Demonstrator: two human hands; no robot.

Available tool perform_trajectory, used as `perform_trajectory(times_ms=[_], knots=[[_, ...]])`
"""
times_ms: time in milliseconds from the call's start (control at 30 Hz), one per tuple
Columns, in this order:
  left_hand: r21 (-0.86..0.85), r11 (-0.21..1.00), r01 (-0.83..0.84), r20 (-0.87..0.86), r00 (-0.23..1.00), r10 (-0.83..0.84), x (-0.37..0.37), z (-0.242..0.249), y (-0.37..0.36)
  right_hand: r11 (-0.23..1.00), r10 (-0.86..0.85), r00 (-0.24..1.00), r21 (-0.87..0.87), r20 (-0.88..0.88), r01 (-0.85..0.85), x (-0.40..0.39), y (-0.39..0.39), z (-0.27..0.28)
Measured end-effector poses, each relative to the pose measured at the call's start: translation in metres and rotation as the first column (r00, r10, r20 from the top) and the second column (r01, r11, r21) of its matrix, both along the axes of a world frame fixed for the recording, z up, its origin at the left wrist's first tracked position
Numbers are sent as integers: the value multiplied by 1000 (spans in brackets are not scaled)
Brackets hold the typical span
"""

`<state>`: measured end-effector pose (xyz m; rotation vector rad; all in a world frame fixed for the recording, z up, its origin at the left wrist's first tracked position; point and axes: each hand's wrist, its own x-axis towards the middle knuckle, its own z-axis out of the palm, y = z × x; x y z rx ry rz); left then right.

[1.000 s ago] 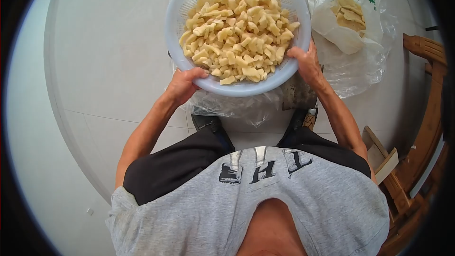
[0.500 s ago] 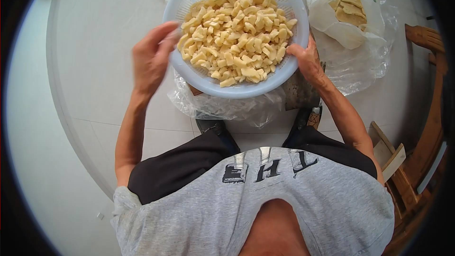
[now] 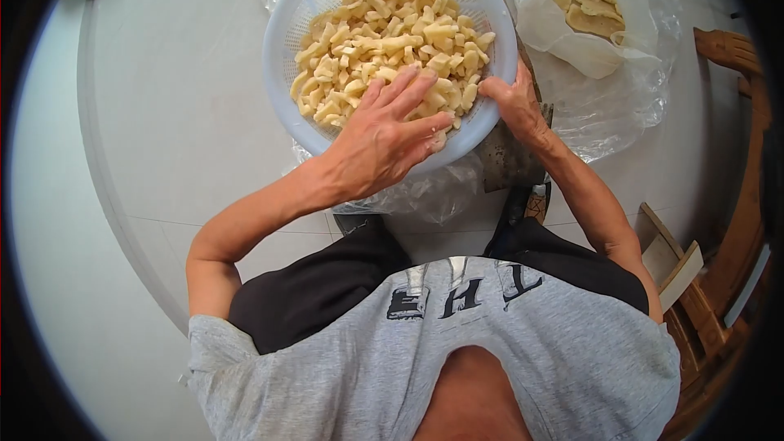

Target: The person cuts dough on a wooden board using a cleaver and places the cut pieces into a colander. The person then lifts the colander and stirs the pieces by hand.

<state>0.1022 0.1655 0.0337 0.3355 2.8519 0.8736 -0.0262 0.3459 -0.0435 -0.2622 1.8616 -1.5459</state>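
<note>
A pale blue plastic colander filled with many pale yellow cut pieces is held up in front of me. My right hand grips its right rim. My left hand lies flat, fingers spread, on the near part of the heap inside the colander, covering the near rim. It holds nothing.
Crumpled clear plastic lies under the colander. A white plastic bag with flat yellowish slices sits at the upper right. Wooden furniture and a wooden piece stand at the right. The floor is light tile.
My left hand left the colander's near-left rim, lifted out to the left, then came down flat on the pieces inside. The colander shifted slightly left; my right hand kept its grip.
</note>
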Motion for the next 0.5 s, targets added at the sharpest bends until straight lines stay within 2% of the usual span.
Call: perform_trajectory(times_ms=[67,100,133,167,200,233,300,400,500], knots=[[103,992,-67,-27,997,70,-3,7,-5,1000,-2,1000,-4,3,2,-2,0,2],[181,973,-141,-134,977,167,-9,6,-12,1000,-3,1000,-4,-3,3,-1,-1,3],[58,971,-230,-160,958,237,-15,5,-21,1000,-2,1000,-6,-13,2,-1,-1,3],[6,945,-327,-145,935,324,-26,-2,-34,1000,-3,1000,-6,-2,3,-1,-1,4],[-99,936,-338,-187,930,316,-42,-9,-50,1000,-2,1000,-6,9,2,-1,-1,4],[-78,945,-317,-217,931,295,-56,-25,-66,1000,0,1000,-5,18,0,0,-2,4],[-207,944,-256,-238,949,205,-79,-48,-85,1000,2,1000,-9,19,-2,0,-2,4],[-284,937,-201,-289,950,116,-91,-64,-92,1000,7,1000,10,-2,-7,0,-2,4],[-135,959,-249,-240,947,212,-87,-59,-102,1000,11,1000,12,5,-11,-1,-1,4]])
